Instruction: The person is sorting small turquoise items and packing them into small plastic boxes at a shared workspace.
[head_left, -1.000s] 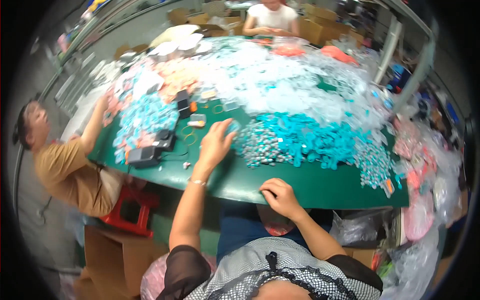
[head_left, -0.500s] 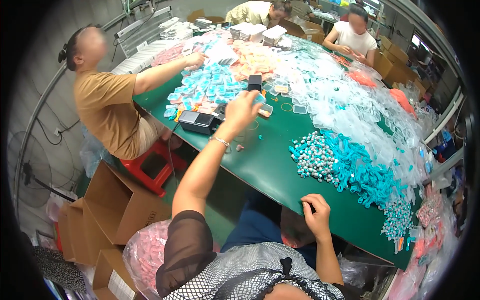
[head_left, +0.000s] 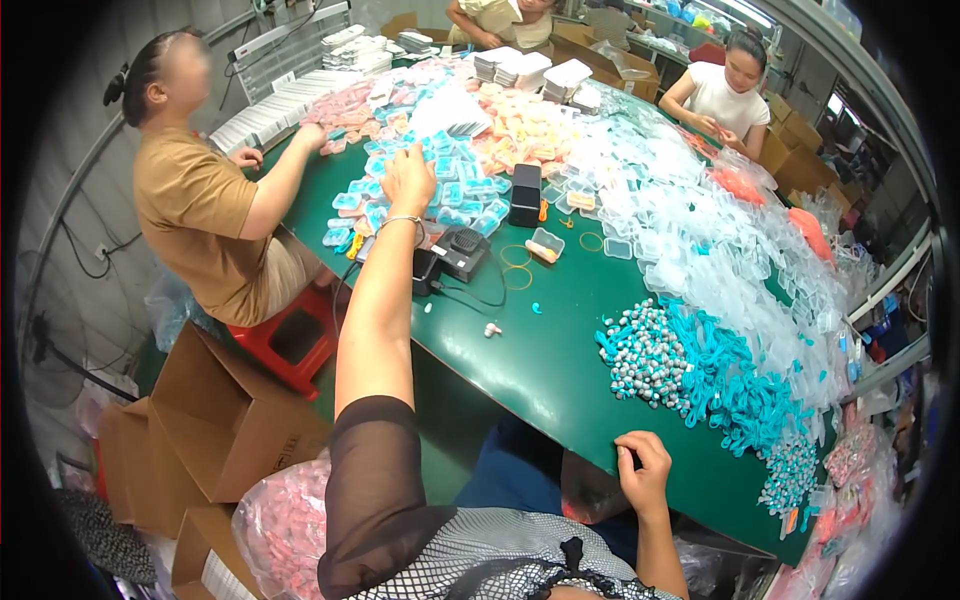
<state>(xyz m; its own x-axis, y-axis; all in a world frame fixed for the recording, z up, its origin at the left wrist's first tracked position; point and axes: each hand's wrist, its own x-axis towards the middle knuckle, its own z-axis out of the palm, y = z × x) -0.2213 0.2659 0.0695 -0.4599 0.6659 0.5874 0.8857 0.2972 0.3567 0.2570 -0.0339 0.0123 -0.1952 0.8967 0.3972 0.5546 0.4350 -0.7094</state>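
My left arm stretches out over the table, and my left hand (head_left: 408, 182) is at the pile of small blue-lidded plastic cases (head_left: 455, 190). Its back hides the fingertips, so whether it holds a case is not visible. My right hand (head_left: 645, 468) rests at the near edge of the green table (head_left: 560, 360), fingers loosely curled, thumb apart, nothing in it. Beside my left forearm lies a dark speaker-like device (head_left: 462, 252) with a cable. A black box-shaped device (head_left: 525, 195) stands behind it. An unlidded clear case (head_left: 545, 246) with pale orange contents sits nearby.
Clear plastic cases (head_left: 690, 220) cover the right side, with grey-and-teal plugs (head_left: 645, 350) and teal cords (head_left: 730, 375) nearer me. Orange cases (head_left: 520, 125) lie farther back. A person in brown (head_left: 190, 190) sits left on a red stool (head_left: 290, 335). Cardboard boxes (head_left: 220, 420) stand lower left.
My left hand has moved left and away from me, to the blue cases; the blue case seen in it earlier no longer shows. The person in brown has drawn an arm back.
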